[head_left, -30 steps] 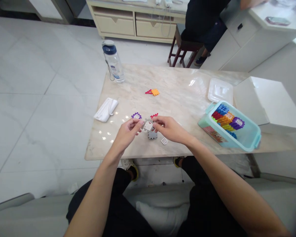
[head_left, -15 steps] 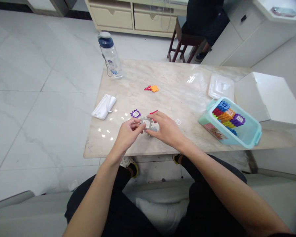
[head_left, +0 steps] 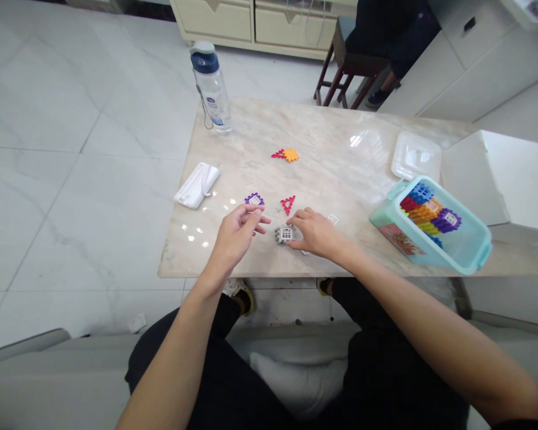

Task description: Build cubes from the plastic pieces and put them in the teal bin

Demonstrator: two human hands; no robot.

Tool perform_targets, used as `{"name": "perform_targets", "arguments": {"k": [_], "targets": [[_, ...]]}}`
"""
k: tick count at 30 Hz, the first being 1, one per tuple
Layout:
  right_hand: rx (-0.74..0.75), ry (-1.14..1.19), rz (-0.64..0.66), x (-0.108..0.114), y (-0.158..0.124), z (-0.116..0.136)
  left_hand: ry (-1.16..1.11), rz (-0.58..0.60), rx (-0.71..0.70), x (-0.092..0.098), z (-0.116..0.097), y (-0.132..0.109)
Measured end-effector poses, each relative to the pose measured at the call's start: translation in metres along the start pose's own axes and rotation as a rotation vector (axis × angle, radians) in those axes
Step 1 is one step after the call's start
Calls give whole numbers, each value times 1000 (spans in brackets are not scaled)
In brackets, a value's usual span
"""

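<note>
My right hand (head_left: 319,235) grips the right side of a grey toothed piece with a white window (head_left: 286,234), low over the marble table. My left hand (head_left: 238,233) hangs to its left with fingers apart and nothing between them. Just beyond my left fingertips lies a purple piece with a white window (head_left: 254,199). A red triangle (head_left: 288,205) rests above the grey piece. Farther back, an orange piece (head_left: 291,155) touches another red piece (head_left: 278,154). Right of my right hand is a small white window frame (head_left: 333,220); another white bit lies partly under that hand.
A light blue bin (head_left: 430,224) of colourful pieces stands at the right, near a clear lid (head_left: 416,156) and white box (head_left: 511,179). A bottle (head_left: 215,95) and white packet (head_left: 197,186) are at the left. A person (head_left: 385,36) sits beyond the table.
My left hand has let go of the grey piece and moved slightly away. The grey piece, with the white window now showing, is lower and in my right hand alone. The view has shifted slightly.
</note>
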State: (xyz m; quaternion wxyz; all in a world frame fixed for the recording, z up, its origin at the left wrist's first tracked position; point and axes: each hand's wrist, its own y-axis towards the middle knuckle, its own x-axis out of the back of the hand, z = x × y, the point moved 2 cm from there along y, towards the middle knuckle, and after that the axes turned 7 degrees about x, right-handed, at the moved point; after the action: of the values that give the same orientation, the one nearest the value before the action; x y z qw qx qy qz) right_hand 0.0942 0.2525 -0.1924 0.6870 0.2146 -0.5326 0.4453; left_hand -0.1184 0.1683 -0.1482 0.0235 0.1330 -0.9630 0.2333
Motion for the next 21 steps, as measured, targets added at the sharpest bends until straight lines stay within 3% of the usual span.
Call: {"name": "perform_targets", "arguments": {"k": [21], "targets": [[-1, -80, 84, -4, 6, 9, -28, 10, 23, -6, -2, -1]]}}
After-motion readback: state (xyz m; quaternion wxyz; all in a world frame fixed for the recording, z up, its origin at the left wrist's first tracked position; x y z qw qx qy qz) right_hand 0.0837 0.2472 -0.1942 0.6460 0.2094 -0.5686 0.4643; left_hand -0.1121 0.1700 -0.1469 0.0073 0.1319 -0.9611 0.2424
